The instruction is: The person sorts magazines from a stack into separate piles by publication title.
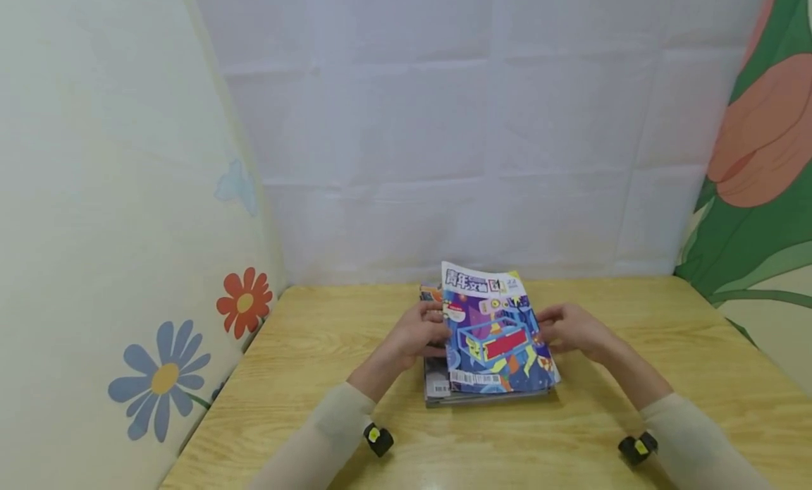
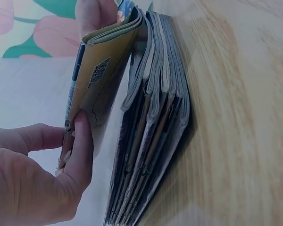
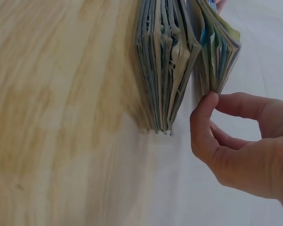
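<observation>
On a wood-grain table [image 1: 298, 398], a person's left hand [image 1: 415, 333] and right hand [image 1: 576, 331] grasp one magazine [image 1: 497, 338] by its opposite sides, above one stack [image 1: 438, 390], in the head view. Two hands, two black devices [image 1: 378, 439], one at each wrist. The stack looks largely made; the held magazine appears not yet squared onto it, though whether it is being laid down or taken up cannot be told. In the left wrist view, thumb and fingers pinch the magazine's edge, a gap parting it from the stack, whose several layers overlap too much to count exactly. In the right wrist view, thumb and fingertips pinch the other edge, leaves slightly fanned, the stack on the table below.
</observation>
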Action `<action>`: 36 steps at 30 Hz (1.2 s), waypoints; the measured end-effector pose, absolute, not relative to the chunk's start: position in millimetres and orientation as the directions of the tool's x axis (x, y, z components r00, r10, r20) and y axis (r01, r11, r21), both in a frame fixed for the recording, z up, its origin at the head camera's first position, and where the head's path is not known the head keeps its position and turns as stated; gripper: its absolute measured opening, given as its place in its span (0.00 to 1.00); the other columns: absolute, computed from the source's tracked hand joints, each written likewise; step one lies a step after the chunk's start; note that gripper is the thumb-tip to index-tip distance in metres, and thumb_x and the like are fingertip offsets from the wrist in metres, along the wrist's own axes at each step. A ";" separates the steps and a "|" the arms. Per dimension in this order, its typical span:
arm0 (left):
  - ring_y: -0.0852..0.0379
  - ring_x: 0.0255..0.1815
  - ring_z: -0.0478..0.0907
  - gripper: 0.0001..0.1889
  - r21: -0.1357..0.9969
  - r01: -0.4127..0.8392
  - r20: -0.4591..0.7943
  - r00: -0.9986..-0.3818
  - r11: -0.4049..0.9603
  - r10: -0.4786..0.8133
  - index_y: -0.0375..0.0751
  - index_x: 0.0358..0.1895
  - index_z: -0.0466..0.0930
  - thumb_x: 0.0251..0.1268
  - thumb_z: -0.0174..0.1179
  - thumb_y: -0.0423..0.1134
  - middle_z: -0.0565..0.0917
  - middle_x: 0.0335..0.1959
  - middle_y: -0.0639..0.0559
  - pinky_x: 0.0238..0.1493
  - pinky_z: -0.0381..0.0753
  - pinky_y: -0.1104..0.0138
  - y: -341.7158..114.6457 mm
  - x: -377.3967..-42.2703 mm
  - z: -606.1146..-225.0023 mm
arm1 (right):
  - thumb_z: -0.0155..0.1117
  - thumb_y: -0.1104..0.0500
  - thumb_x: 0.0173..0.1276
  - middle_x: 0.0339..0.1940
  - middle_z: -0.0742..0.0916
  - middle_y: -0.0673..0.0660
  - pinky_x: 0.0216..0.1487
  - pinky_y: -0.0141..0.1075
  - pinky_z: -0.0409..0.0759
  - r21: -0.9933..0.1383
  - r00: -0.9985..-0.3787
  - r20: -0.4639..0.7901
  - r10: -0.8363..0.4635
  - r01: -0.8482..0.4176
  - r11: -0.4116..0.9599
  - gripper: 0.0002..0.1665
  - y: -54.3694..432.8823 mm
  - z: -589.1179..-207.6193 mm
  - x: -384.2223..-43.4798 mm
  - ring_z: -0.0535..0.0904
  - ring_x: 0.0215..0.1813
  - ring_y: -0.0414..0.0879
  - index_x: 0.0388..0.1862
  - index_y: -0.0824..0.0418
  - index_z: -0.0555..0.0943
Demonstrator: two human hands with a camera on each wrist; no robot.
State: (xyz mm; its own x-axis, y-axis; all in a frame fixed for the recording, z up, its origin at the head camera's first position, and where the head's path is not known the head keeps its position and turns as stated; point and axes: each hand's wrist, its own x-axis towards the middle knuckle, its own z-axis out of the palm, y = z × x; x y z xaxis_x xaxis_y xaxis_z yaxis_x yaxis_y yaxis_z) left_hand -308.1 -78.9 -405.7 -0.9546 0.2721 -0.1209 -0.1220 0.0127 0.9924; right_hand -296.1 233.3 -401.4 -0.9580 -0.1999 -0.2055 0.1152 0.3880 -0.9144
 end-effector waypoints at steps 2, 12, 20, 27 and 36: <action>0.45 0.43 0.82 0.36 0.992 -0.122 -0.118 -0.954 0.002 0.274 0.30 0.71 0.61 0.57 0.61 0.22 0.77 0.55 0.36 0.42 0.87 0.50 -78.2 -307.9 -404.0 | 0.64 0.71 0.66 0.54 0.81 0.70 0.50 0.48 0.86 -0.924 -0.959 -0.197 -0.204 0.112 0.365 0.32 235.2 -399.3 -296.2 0.82 0.52 0.58 0.67 0.81 0.68; 0.46 0.43 0.81 0.35 0.995 -0.100 -0.094 -0.952 -0.008 0.291 0.30 0.72 0.60 0.60 0.61 0.24 0.76 0.59 0.34 0.43 0.87 0.50 -76.7 -310.9 -400.8 | 0.64 0.68 0.70 0.59 0.80 0.71 0.55 0.52 0.83 -0.975 -0.950 -0.155 -0.271 0.104 0.196 0.35 249.6 -394.2 -297.3 0.82 0.53 0.56 0.70 0.81 0.64; 0.47 0.42 0.81 0.35 0.992 -0.113 -0.087 -0.939 -0.058 0.331 0.30 0.72 0.61 0.60 0.61 0.23 0.76 0.60 0.34 0.44 0.87 0.51 -61.1 -321.9 -398.9 | 0.59 0.67 0.75 0.57 0.82 0.66 0.56 0.52 0.82 -0.991 -0.940 -0.128 -0.316 0.113 0.065 0.32 271.9 -398.9 -303.8 0.82 0.52 0.53 0.72 0.80 0.63; 0.47 0.42 0.83 0.35 0.988 -0.123 -0.080 -0.924 -0.093 0.373 0.29 0.72 0.62 0.59 0.61 0.22 0.77 0.58 0.35 0.45 0.87 0.49 -35.8 -330.3 -397.7 | 0.57 0.64 0.77 0.56 0.84 0.60 0.57 0.50 0.81 -0.986 -0.946 -0.166 -0.280 0.165 0.028 0.34 296.9 -401.8 -302.5 0.82 0.54 0.51 0.76 0.76 0.60; 0.44 0.45 0.84 0.35 0.989 -0.142 -0.110 -0.903 -0.047 0.414 0.33 0.72 0.64 0.59 0.63 0.20 0.81 0.51 0.40 0.44 0.87 0.52 2.9 -333.6 -398.1 | 0.56 0.63 0.79 0.53 0.86 0.54 0.56 0.48 0.83 -0.981 -0.940 -0.168 -0.298 0.190 -0.047 0.31 340.0 -405.7 -294.9 0.83 0.54 0.49 0.77 0.69 0.64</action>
State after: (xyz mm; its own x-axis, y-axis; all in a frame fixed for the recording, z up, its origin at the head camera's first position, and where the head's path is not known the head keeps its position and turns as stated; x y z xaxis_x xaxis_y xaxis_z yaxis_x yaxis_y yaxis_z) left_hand -333.6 2.9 -398.1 -0.9034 0.4145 -0.1102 -0.1422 -0.0470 0.9887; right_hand -294.9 340.0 -405.7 -0.9396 -0.2982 -0.1679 0.1901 -0.0469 -0.9806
